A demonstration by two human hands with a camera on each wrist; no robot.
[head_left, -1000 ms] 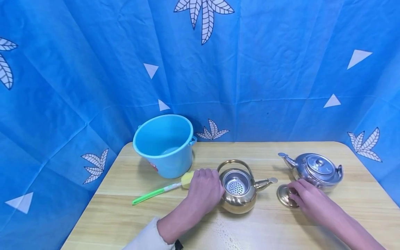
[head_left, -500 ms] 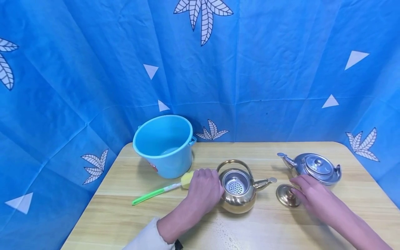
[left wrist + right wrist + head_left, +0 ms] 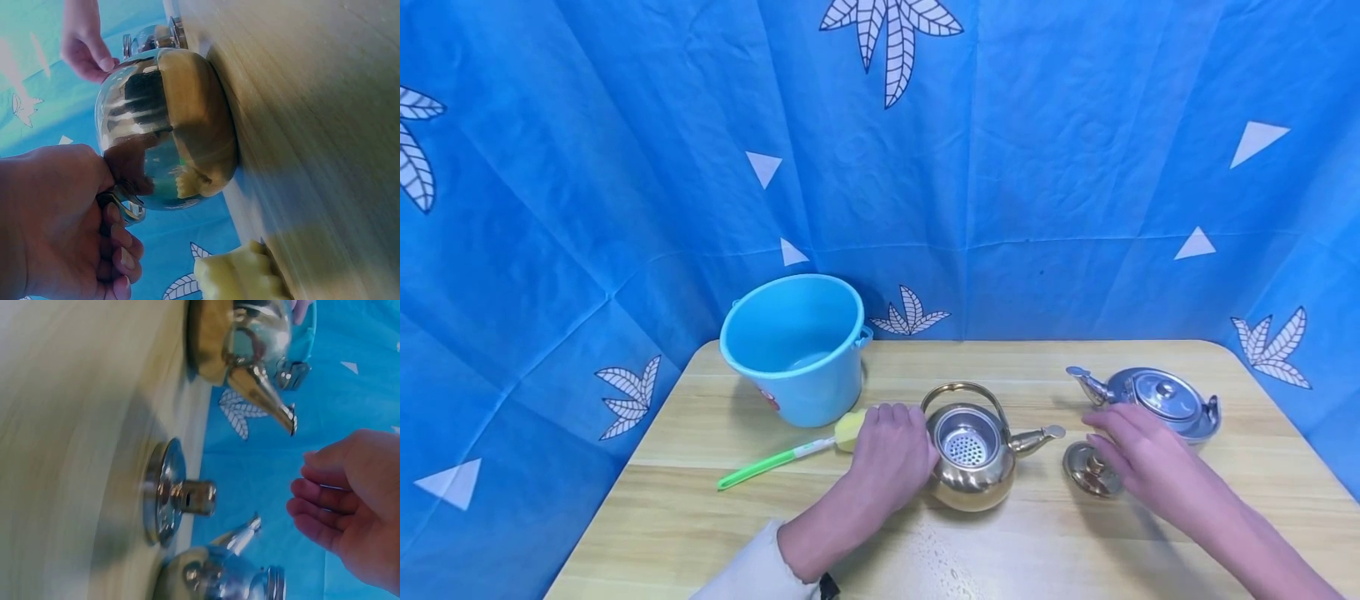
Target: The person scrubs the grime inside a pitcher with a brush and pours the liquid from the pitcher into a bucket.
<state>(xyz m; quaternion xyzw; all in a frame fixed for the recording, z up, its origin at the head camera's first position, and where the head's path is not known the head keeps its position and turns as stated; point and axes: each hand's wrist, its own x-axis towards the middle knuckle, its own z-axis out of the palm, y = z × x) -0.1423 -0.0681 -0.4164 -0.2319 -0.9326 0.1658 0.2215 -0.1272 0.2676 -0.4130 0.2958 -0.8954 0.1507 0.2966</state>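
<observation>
A gold teapot stands upright on the table, lidless, with a perforated metal strainer in its mouth and its spout to the right. My left hand grips the teapot's handle at its left side; the left wrist view shows curled fingers round it. The gold lid lies on the table right of the spout, knob up. Just above it hovers my right hand, its fingers loosely bent and holding nothing. A gap between that hand and the lid's knob shows in the right wrist view.
A silver teapot, lid on, stands behind my right hand. Back left is a blue bucket. A green-handled brush with a yellow sponge head lies left of my left hand. Water drops wet the wooden table in front.
My right hand has let go of the lid's knob and lifted up off it. The lid stays on the table. My left hand and the gold teapot have not moved.
</observation>
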